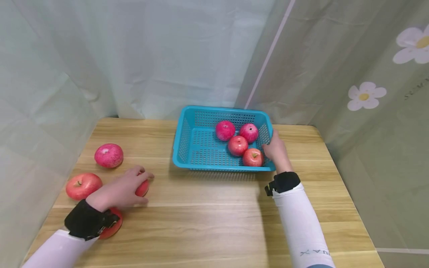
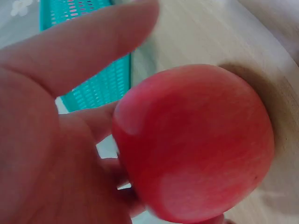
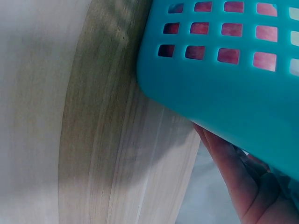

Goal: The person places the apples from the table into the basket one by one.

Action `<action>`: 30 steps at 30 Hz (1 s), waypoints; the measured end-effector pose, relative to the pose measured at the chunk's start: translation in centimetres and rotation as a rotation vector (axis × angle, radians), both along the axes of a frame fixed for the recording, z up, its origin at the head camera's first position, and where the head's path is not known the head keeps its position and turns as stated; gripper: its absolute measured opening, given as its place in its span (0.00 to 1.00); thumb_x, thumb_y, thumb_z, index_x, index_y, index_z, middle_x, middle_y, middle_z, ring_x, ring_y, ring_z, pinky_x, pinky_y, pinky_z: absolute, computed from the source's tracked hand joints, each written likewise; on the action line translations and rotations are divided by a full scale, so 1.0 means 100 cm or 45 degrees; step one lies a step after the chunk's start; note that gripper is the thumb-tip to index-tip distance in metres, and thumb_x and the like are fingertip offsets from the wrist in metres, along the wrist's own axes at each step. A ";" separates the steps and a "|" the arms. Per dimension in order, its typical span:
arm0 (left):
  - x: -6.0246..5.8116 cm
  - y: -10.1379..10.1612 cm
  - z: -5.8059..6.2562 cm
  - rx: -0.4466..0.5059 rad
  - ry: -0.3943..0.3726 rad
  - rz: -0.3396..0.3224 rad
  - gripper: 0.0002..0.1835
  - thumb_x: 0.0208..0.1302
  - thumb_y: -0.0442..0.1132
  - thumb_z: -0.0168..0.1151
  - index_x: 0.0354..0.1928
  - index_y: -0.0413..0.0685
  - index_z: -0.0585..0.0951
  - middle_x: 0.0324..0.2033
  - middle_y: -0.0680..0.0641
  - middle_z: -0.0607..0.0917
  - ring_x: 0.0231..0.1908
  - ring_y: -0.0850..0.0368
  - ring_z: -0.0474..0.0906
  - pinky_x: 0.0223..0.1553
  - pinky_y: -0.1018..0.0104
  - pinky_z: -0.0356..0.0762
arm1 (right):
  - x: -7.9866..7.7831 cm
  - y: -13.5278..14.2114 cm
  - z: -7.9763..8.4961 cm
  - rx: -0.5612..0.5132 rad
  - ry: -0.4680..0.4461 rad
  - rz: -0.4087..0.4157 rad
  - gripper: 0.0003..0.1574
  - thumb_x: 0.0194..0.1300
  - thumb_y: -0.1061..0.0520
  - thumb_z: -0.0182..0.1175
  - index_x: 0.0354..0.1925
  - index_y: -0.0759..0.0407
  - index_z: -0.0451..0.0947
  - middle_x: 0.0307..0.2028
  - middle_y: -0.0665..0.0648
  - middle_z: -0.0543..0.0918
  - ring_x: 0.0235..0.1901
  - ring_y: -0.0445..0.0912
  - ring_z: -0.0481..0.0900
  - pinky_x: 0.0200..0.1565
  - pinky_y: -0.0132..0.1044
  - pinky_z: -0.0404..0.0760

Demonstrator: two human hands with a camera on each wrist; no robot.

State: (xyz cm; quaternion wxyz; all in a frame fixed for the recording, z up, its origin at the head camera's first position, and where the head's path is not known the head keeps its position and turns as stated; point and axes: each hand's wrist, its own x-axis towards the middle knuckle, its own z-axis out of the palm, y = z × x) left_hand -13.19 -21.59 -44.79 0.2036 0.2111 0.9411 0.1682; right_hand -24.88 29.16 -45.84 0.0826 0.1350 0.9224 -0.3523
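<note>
A blue plastic basket (image 1: 204,166) with slotted walls stands at the back of the table and holds several red and pink apples (image 1: 238,145). My right hand (image 1: 276,150) grips the basket's right rim, its thumb on the inner side; in the right wrist view, the other fingers are mostly hidden behind the basket wall (image 3: 210,88). Over on the left, my left hand (image 1: 122,188) reaches over a red apple (image 2: 196,144). Its fingers lie along the far side of that apple, while the thumb (image 2: 103,42) stands extended and apart from it.
A pink apple (image 1: 109,155) and a larger red apple (image 1: 83,186) lie on the table's left side. Another red apple (image 1: 112,227) is partly hidden under my left wrist. Pale curtains (image 1: 167,56) hang behind and beside the wooden table (image 1: 207,223).
</note>
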 end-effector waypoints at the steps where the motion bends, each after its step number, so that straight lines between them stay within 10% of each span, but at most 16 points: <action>1: -0.001 0.000 -0.001 -0.010 -0.007 0.000 0.43 0.51 0.50 0.87 0.68 0.45 0.79 0.64 0.30 0.73 0.55 0.36 0.73 0.46 0.42 0.84 | 0.000 0.000 0.000 -0.003 -0.001 -0.002 0.49 0.79 0.60 0.57 0.85 0.63 0.41 0.72 0.78 0.67 0.70 0.73 0.69 0.66 0.71 0.72; 30: 0.002 0.008 -0.006 -0.017 0.241 0.024 0.35 0.57 0.43 0.80 0.61 0.39 0.73 0.50 0.37 0.79 0.45 0.43 0.75 0.42 0.46 0.84 | 0.001 0.000 -0.003 0.026 0.046 -0.007 0.48 0.78 0.60 0.57 0.84 0.63 0.44 0.72 0.77 0.68 0.70 0.72 0.70 0.67 0.69 0.72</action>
